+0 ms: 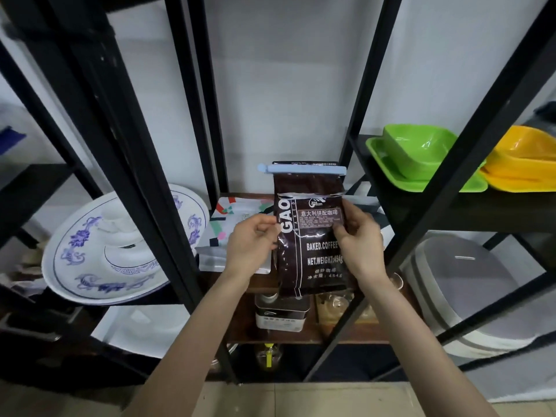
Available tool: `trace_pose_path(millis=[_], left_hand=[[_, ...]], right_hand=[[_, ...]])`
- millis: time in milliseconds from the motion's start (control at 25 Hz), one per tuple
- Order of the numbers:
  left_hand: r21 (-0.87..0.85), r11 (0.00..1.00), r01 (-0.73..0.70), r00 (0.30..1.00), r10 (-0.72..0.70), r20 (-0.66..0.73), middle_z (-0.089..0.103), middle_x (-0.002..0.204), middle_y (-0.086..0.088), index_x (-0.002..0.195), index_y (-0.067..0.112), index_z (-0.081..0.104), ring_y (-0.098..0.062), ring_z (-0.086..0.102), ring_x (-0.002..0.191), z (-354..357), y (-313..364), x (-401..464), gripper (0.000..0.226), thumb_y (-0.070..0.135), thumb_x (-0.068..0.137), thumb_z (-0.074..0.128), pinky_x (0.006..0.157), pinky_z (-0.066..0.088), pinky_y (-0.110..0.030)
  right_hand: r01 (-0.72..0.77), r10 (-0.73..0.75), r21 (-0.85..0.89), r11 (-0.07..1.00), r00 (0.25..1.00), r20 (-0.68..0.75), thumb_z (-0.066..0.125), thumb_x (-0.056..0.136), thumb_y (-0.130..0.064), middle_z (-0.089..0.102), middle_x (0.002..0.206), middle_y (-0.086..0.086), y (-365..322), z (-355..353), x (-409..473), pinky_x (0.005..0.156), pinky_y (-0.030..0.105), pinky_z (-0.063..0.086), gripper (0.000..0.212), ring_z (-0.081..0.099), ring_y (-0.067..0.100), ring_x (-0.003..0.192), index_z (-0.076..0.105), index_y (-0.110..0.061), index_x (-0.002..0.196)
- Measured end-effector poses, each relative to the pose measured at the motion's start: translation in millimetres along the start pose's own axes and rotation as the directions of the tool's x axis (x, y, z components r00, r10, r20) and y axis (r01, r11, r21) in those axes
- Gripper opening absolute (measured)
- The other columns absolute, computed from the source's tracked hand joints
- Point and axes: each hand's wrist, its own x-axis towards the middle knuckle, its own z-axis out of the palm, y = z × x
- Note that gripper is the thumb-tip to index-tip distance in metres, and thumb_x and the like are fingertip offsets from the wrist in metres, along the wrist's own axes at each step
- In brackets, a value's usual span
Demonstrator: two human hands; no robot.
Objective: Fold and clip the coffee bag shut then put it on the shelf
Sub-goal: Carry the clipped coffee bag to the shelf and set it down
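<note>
A dark brown coffee bag (310,254) printed "BAKED COFFEE" stands upright at the front edge of the wooden shelf (261,282) in the middle bay. Its top is folded over and a pale blue clip (301,169) is clamped across the fold. My left hand (252,242) pinches the bag's left edge. My right hand (358,236) grips the right edge, thumb on the front label. I cannot tell whether the bag's bottom rests on the shelf or hangs just in front of it.
Behind the bag lie a patterned pouch (233,219) and a silver pouch (210,258). Black frame posts (168,236) flank the bay. A blue-and-white dish (99,254) sits left; green trays (421,164) and yellow trays (523,164) right. A tin can (281,314) stands on the shelf below.
</note>
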Motion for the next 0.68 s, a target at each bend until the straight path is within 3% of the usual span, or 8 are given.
trace_pose_path(millis=[80,160,360,480,560,680], left_hand=[[0.024,1.0,-0.004,1.0,0.004,0.009,0.058,0.081,0.001,0.106,0.005,0.059,-0.007,0.056,0.069,6,6,16,0.023,0.011,0.085,0.055,0.061,0.052,-0.013],[0.014,0.999,0.029,0.999,-0.03,0.032,0.059,0.09,-0.005,0.109,0.003,0.058,-0.009,0.057,0.068,12,9,30,0.025,0.01,0.085,0.055,0.068,0.052,-0.02],[0.115,0.99,0.08,0.995,-0.085,0.043,0.062,0.103,-0.016,0.109,0.001,0.057,-0.013,0.057,0.065,23,1,55,0.026,0.008,0.085,0.055,0.071,0.052,-0.025],[0.167,0.978,0.123,0.992,-0.128,0.016,0.061,0.116,-0.02,0.116,0.0,0.053,-0.028,0.062,0.092,25,-3,69,0.032,0.007,0.085,0.054,0.084,0.053,-0.035],[0.264,0.957,0.117,0.991,-0.13,0.033,0.062,0.119,-0.018,0.121,0.001,0.051,-0.03,0.058,0.108,26,-5,75,0.038,0.01,0.084,0.056,0.098,0.046,-0.04],[0.385,0.917,0.101,0.986,-0.143,0.083,0.06,0.123,-0.017,0.126,0.003,0.046,-0.029,0.053,0.115,31,-8,76,0.046,0.011,0.082,0.058,0.105,0.039,-0.037]], right_hand=[[-0.016,0.016,0.023,1.0,1.0,0.014,0.049,0.083,-0.01,0.06,0.119,0.011,1,3,17,0.1,0.042,0.045,0.04,0.058,0.022,0.108,0.053,-0.021,0.121],[-0.041,0.039,0.053,0.998,0.999,0.027,0.048,0.082,-0.004,0.064,0.113,0.007,0,5,31,0.095,0.035,0.047,0.038,0.06,0.023,0.105,0.056,-0.017,0.117],[-0.127,0.138,-0.11,0.986,0.986,0.09,0.049,0.084,-0.004,0.062,0.12,0.013,5,17,53,0.085,0.026,0.042,0.037,0.057,0.028,0.108,0.052,-0.008,0.121],[-0.164,0.182,-0.134,0.977,0.974,0.134,0.049,0.083,-0.003,0.06,0.123,0.014,12,23,60,0.08,0.02,0.041,0.041,0.058,0.027,0.107,0.048,-0.007,0.124],[-0.16,0.185,-0.16,0.974,0.97,0.156,0.051,0.083,-0.002,0.061,0.119,0.015,12,24,62,0.074,0.015,0.037,0.036,0.058,0.027,0.105,0.051,-0.006,0.119],[-0.183,0.214,-0.181,0.966,0.962,0.168,0.053,0.084,-0.006,0.059,0.122,0.017,13,25,61,0.086,0.026,0.041,0.04,0.055,0.029,0.11,0.048,-0.002,0.123]])
